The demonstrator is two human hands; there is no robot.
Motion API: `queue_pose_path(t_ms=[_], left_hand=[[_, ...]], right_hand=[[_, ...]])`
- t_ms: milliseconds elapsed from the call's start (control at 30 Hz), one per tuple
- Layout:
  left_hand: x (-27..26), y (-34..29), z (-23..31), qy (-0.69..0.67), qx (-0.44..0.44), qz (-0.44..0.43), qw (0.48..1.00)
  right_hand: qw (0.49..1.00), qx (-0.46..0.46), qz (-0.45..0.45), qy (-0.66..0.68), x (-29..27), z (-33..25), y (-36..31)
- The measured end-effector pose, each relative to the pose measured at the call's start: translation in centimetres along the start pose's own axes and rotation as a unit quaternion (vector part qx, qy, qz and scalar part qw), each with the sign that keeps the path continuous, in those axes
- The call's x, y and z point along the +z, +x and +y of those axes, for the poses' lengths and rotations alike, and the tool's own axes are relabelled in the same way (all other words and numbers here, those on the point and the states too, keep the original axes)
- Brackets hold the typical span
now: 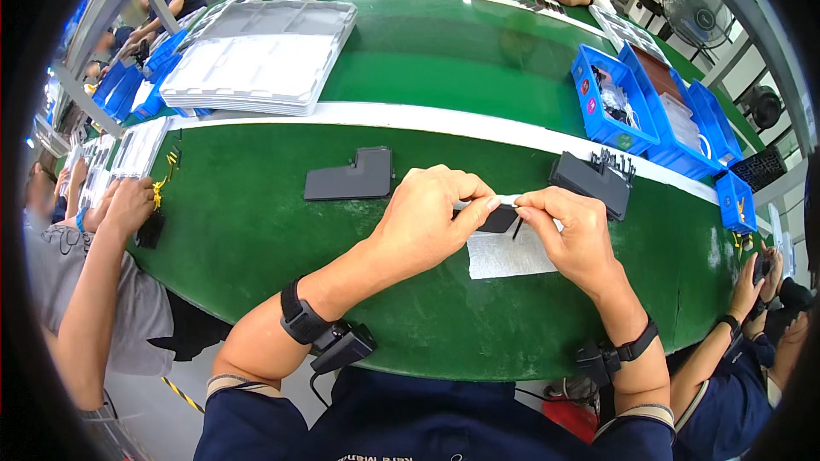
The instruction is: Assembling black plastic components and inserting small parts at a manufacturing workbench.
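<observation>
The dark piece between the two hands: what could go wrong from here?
The left hand pinches the dark piece near one end, so it might slip, perhaps onto the white sheet below.
The thin black strip at the right hand is slight and could be dropped.
Beyond that hand, small black pieces stick up by the dark block; a stray sweep might knock them.
</observation>
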State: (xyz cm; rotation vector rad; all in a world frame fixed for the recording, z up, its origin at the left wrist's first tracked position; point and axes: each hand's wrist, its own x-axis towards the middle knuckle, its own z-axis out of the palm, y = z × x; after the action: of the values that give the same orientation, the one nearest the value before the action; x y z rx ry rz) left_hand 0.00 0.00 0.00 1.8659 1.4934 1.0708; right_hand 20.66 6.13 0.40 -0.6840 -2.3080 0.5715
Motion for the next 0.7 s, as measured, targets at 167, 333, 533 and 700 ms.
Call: queue_pose_path(t_ms=[167,333,533,700], left_hand=[[0.5,-0.5,-0.5,0.116,0.12,0.069,0.984],[1.6,-0.2,-0.5,0.066,0.115,0.068,0.989],[0.8,-0.2,0.5,-0.025,-0.017,0.018,0.999],[0.7,-0.3,0.8,-0.018,-0.056,0.031,0.998]], right_hand=[[0.996,-0.054,0.045,-0.061,1.0,-1.1,-0.1],[0.994,-0.056,0.079,-0.054,2.0,-0.3,-0.2],[0.954,0.16,0.002,0.252,1.6,0.5,-0.7],[0.977,0.17,0.022,0.125,2.2,0.0,-0.7]])
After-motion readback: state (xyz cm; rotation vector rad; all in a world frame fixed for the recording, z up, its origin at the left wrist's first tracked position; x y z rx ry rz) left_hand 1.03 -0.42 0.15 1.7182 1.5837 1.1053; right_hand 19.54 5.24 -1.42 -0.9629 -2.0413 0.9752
